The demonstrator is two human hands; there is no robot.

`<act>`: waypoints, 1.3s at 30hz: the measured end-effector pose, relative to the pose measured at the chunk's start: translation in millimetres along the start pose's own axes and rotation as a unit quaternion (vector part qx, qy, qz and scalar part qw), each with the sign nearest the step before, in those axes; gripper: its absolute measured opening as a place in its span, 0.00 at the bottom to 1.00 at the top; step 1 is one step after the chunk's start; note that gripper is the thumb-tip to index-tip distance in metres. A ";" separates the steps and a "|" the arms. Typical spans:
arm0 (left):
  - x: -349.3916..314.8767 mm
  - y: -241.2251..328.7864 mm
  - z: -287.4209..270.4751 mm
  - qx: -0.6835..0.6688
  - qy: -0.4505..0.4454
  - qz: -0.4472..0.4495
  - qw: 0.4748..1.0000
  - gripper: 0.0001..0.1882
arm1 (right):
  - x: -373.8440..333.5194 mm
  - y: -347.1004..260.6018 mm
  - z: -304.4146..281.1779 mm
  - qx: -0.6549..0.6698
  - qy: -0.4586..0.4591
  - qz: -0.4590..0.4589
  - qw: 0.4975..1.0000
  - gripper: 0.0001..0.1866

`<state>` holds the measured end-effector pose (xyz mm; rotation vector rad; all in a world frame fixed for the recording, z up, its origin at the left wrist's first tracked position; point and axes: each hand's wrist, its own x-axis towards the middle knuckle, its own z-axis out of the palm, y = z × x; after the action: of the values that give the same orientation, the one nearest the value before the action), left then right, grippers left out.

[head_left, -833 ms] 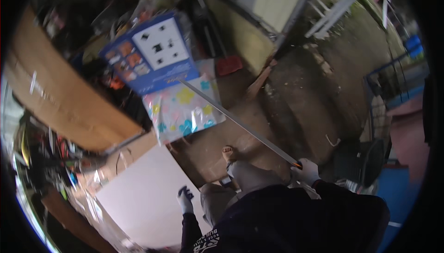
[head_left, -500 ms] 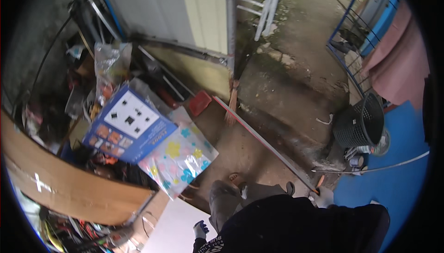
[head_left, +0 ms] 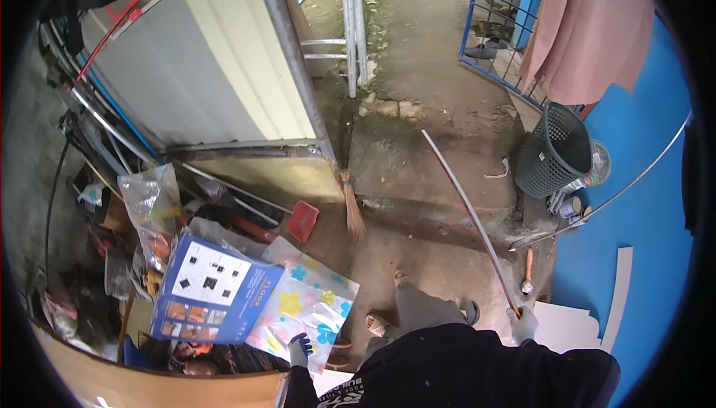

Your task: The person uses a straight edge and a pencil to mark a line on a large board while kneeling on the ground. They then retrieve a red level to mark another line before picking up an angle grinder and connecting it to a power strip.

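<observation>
Rod [head_left: 468, 214]: a long thin metal piece, held at its lower end by the right hand [head_left: 524, 324], which wears a pale glove and is closed around it. From that grip the rod rises up and to the left across the concrete floor [head_left: 418, 110], its free end lying well away from the hand, near the step in the concrete. Its long axis runs diagonally, lower right to upper left, with a slight bow that may be lens bending. The part next to the hand looks reddish; the rest is grey.

Left hand [head_left: 300, 348]: in a dark blue glove, low in the view, at the lower edge of a flowered sheet [head_left: 309, 311]. Fingers appear curled; whether they pinch the sheet cannot be told.

Surroundings: a blue box [head_left: 212, 292] leans against the flowered sheet, on the left. Behind it, a clear bag [head_left: 149, 206] and mixed clutter. A broom [head_left: 350, 206] stands against a pale panel [head_left: 216, 72], with a red dustpan [head_left: 302, 221] just beside it. A dark mesh basket [head_left: 556, 151] stands to the right of the rod, near a blue wall [head_left: 641, 184]. White boards [head_left: 567, 326] lie just beside the right hand. The person's feet, in sandals, stand between the two hands.
</observation>
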<state>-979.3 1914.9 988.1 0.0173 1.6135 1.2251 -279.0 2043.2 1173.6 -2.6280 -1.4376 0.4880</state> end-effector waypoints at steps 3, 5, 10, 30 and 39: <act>18.7 18.7 10.1 0.023 0.010 -0.027 0.999 0.19 | 19.1 -8.7 20.9 0.054 0.024 0.030 0.998 0.24; 25.7 22.3 25.8 0.052 0.011 -0.035 0.998 0.19 | 34.5 -17.2 24.4 0.070 0.027 0.040 0.996 0.25; 26.0 11.5 62.1 0.122 0.016 -0.122 0.985 0.18 | 112.9 -28.5 51.0 0.098 0.061 0.041 0.993 0.25; 48.2 74.0 363.4 -0.052 0.067 -0.088 0.992 0.16 | 749.1 -971.9 -437.2 0.246 0.177 -0.465 0.832 0.32; 41.8 34.1 436.9 -0.123 0.077 -0.087 0.986 0.15 | 764.4 -845.0 -95.2 0.262 0.131 -0.412 0.863 0.28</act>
<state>-700.1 2253.7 1020.3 -0.3747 1.5472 1.3061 -541.6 3149.3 1295.8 -1.4124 -1.8077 0.3218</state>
